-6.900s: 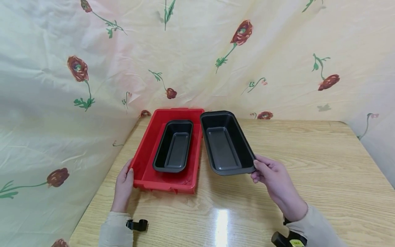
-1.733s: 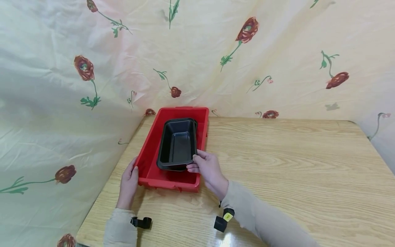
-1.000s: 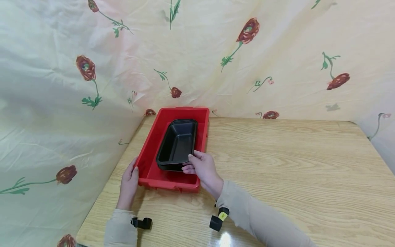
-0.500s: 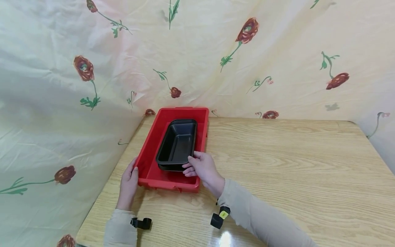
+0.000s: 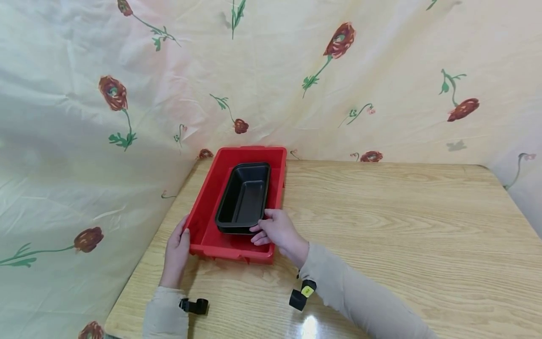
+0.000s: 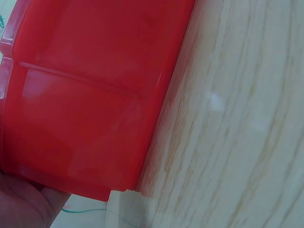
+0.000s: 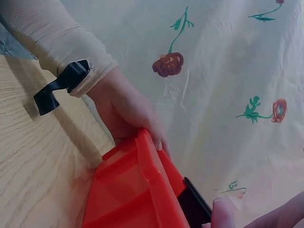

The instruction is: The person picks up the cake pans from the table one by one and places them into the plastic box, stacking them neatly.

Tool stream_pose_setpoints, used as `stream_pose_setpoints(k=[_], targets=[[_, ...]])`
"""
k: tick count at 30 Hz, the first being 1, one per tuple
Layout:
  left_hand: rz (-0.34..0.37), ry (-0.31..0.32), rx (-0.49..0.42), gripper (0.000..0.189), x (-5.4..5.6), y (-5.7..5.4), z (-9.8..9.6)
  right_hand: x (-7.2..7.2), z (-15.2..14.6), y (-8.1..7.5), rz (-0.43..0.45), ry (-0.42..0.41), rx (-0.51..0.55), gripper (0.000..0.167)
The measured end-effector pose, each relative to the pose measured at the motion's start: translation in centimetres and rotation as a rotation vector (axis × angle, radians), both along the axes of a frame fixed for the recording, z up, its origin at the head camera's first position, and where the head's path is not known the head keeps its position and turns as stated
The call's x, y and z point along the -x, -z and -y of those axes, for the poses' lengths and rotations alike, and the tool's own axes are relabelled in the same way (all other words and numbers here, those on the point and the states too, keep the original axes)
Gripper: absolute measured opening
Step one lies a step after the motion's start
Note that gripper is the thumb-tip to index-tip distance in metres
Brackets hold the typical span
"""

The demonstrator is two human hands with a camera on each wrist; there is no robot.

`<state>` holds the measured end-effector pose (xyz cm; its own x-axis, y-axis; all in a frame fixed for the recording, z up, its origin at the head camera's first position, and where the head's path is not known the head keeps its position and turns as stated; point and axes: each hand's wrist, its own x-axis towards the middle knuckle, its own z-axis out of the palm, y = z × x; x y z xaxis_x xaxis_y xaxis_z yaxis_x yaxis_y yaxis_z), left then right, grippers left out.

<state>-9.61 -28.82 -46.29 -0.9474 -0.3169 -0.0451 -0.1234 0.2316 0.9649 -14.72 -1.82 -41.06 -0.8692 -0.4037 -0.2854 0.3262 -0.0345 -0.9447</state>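
A red plastic tray (image 5: 204, 238) lies at the left of the table. Inside it, one black loaf pan (image 5: 250, 195) is nested in another, of which only a thin dark edge shows below the upper rim. My left hand (image 5: 175, 252) grips the tray's near left corner, thumb over the rim; the left wrist view shows that hand (image 6: 23, 204) at the outer wall. With my right hand (image 5: 282, 235) I pinch the upper pan's near right corner. In the right wrist view only part of that hand (image 7: 223, 216) shows, beside the dark pan edge (image 7: 194, 204).
The wooden table (image 5: 381, 226) extends far to the right of the tray. A flowered cloth (image 5: 271, 84) hangs behind the table and along its left side, close to the tray. A black camera strap (image 5: 194, 306) is on each wrist.
The upper loaf pan was held right of the tray, then came left over the other pan. It has since sunk lower into it and lined up. The left hand keeps its grip on the tray.
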Motion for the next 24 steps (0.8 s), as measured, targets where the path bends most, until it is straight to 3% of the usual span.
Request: stream_pose_setpoints(k=[14, 24], targets=[[0.014, 0.004, 0.002, 0.048, 0.01, 0.07, 0.12, -0.33, -0.34, -0.65, 0.054, -0.087, -0.048, 0.056], [0.006, 0.006, 0.011, 0.048, -0.08, -0.01, 0.09, -0.54, -0.62, -0.46, 0.041, -0.081, -0.043, 0.058]])
